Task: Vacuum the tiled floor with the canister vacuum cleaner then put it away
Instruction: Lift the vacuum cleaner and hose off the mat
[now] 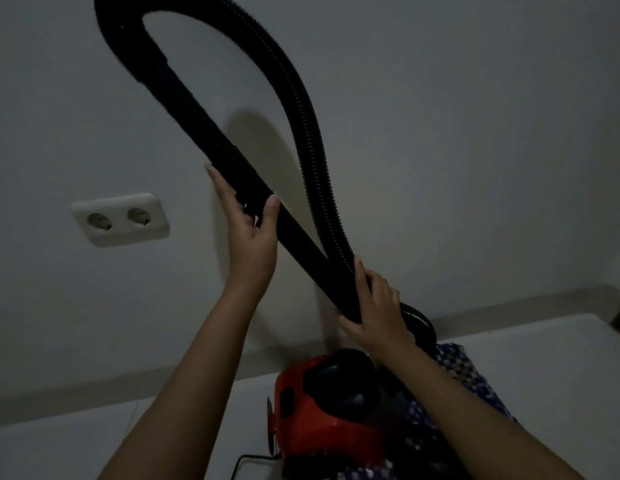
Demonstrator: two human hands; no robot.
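left hand (251, 233) wrapped round black wand (211, 133) | right hand (378, 306) clasping wand lower down, beside hose (312, 140) | red vacuum (322, 417) on floor (59, 452), near wall socket (120, 219)

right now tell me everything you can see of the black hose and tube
The black hose and tube form one tall loop against the pale wall: a smooth rigid tube slanting up to the left, bending into a ribbed flexible hose that curves back down toward the red canister. The left hand holds the tube midway, the right hand lower.

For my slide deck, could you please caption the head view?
Both hands, left hand and right hand, grip the black rigid vacuum tube above the red canister vacuum.
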